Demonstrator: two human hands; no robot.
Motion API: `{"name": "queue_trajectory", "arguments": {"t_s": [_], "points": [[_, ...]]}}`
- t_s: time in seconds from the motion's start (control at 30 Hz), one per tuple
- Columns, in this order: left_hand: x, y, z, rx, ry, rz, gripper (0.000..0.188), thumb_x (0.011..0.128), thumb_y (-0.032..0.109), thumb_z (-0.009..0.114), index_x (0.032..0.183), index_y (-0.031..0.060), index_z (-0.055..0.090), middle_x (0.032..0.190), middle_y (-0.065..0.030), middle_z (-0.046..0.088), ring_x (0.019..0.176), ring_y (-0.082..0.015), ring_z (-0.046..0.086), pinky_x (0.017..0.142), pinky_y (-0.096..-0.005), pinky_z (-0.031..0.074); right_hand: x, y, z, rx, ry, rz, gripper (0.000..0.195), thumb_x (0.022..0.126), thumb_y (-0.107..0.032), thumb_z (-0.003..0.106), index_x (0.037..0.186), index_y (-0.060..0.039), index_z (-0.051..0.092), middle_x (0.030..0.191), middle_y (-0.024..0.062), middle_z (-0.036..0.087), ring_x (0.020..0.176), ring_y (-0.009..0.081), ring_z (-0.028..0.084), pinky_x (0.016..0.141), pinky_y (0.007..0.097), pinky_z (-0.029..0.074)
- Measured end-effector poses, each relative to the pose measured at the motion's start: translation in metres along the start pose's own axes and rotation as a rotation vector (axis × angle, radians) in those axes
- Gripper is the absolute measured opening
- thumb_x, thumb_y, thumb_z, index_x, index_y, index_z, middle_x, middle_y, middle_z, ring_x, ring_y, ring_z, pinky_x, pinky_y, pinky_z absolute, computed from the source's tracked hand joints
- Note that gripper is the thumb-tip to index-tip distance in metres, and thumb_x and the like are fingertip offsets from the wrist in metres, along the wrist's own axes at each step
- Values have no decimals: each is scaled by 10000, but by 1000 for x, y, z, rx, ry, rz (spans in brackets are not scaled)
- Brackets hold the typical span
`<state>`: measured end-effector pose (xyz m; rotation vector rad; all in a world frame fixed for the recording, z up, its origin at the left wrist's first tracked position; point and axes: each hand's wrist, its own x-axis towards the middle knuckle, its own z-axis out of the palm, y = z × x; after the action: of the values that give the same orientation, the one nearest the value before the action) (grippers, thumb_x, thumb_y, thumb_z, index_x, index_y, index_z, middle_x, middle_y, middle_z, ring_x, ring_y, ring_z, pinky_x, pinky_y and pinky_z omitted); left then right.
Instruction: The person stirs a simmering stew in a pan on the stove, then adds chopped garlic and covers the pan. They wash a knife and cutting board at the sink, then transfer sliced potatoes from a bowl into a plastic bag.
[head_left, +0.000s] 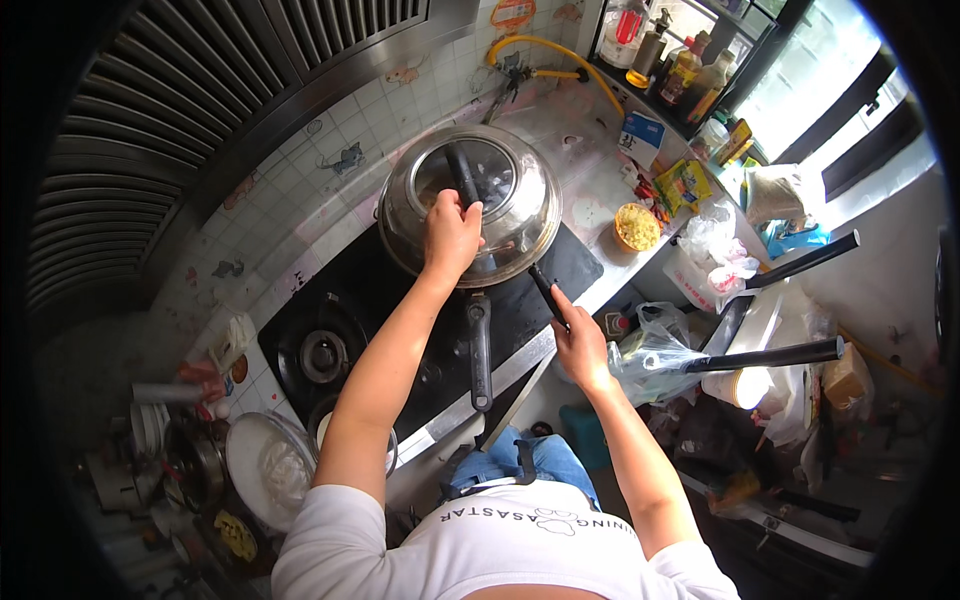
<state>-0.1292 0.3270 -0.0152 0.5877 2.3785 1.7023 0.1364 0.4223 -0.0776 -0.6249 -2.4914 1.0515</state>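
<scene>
A domed metal lid (534, 191) with a glass centre covers a pan on the black gas hob (420, 330). My left hand (452, 236) grips the lid's black arched handle (460, 171). The pan's long black handle (481, 356) points towards me, below the lid's rim. In my right hand (581, 346) is a black-handled utensil (546, 291); its far end reaches the lid's lower right rim, and its head is hidden. What lies inside the pan cannot be made out.
An orange bowl of chopped pale food (637, 228), a blue-and-white packet (642, 139) and a yellow packet (682, 186) stand on the right counter. Bottles (684, 69) line the sill. A second burner (324, 356) sits left. Beyond it leans a white basin (266, 465).
</scene>
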Motion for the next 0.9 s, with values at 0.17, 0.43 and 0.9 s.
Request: {"name": "queue_trajectory", "arguments": {"t_s": [0.17,0.43,0.9], "points": [[2,-4,4,-23,-57,-72,402,1005,155,696,1260,-108,530,890,-163,696,557,-183,691,470,-320,546,-2,-5,-6,-7,11,20,683,960,-106,744,1593,-183,498,1153,173,637,919,288,651,764,387,547],[-4,4,9,-17,24,-102,294,923,160,717,1071,-51,574,841,-198,735,646,-326,745,652,-445,607,27,-9,-40,86,177,-114,733,935,-24,766,1597,-117,465,1411,109,591,1118,194,644,744,272,570],[-219,21,-52,84,426,366,793,855,41,814,1519,-8,384,1417,-205,470,907,-230,625,775,-322,576,184,-377,-185,-1,585,-1329,332,839,-16,722,1146,-105,633,1539,92,594,1462,387,470,1143,524,371]]}}
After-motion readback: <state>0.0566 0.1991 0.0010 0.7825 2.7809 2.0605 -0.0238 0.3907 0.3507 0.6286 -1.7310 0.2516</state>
